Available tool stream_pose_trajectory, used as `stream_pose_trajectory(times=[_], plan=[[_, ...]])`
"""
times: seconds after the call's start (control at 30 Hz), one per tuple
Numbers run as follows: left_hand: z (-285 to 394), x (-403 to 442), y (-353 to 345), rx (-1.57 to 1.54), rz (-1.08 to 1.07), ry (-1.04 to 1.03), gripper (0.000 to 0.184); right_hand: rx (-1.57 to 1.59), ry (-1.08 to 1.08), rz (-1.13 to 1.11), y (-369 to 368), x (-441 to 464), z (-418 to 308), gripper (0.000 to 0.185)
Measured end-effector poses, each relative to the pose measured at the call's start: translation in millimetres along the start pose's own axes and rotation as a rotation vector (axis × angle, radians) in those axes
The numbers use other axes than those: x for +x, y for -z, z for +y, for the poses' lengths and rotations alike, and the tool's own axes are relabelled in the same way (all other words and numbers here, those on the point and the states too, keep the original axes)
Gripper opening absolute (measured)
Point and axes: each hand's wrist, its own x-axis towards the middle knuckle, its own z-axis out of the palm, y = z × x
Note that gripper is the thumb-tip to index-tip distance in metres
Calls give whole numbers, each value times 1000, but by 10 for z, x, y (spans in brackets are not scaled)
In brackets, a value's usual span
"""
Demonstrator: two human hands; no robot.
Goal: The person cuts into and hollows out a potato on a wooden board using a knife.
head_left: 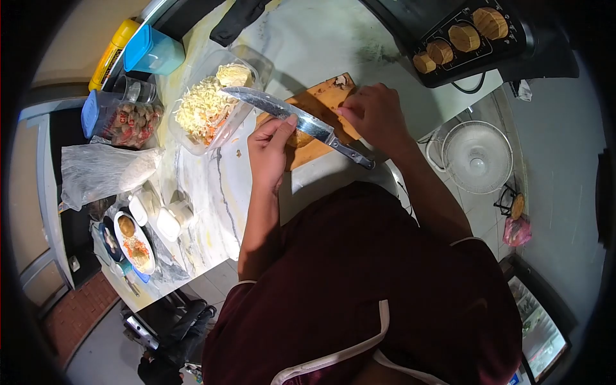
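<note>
My left hand [269, 144] pinches a large kitchen knife [314, 126] by its blade, with the thumb lying on the flat steel. The blade tip points up and left over a clear plastic container [196, 146], and the dark handle points down and right, free of both hands. Beneath the knife is a wooden cutting board [319, 102]. Over the board's right side, my right hand [375, 115] has its fingers drawn together; whatever they hold, if anything, is hidden. Shredded cabbage [200, 102] with orange shreds and a cabbage chunk [234, 75] fill the container.
Along the left stand a blue-lidded tub [154, 52], a jar of brown pieces [131, 122], a plastic bag [106, 172], white-lidded containers [170, 223] and an oval plate of food [135, 247]. A black stove with knobs [463, 37] is upper right; a strainer basket [477, 157] sits lower.
</note>
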Motion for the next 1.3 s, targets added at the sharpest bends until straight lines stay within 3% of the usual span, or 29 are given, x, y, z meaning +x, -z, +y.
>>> stream_pose_trajectory(times=[0.07, 0.17, 0.3, 0.37, 0.5, 0.6, 0.7, 0.77, 1.1, 1.3], plan=[[-3, 4, 2, -2, -2, -6, 12, 1, 89, 145, -108, -35, 66, 9], [23, -5, -26, -16, 6, 1, 12, 60, -13, 39, -45, -49, 16, 8], [23, 1, -19, -26, -2, 24, 13, 5, 37, 112, -55, -60, 11, 10], [22, 11, -23, -28, -1, 36, 14, 60, -45, 68, 15, -50, -60, 7], [76, 21, -93, -74, 36, 44, 13, -68, 68, 165, -101, -62, 41, 16], [73, 41, -109, -80, 31, 45, 13, 25, -87, 86, -26, -42, -56, 17], [89, 47, -128, -64, 27, 28, 14, -35, 58, 218, -69, -38, -33, 14], [101, 51, -137, -52, 26, 40, 14, 180, -53, 107, 1, -18, -127, 12], [88, 32, -174, -75, -7, 48, 16, 272, -67, -107, 131, 25, -359, 24], [72, 25, -154, -99, 20, 86, 17, 526, -407, -257, 138, 80, -238, 25]])
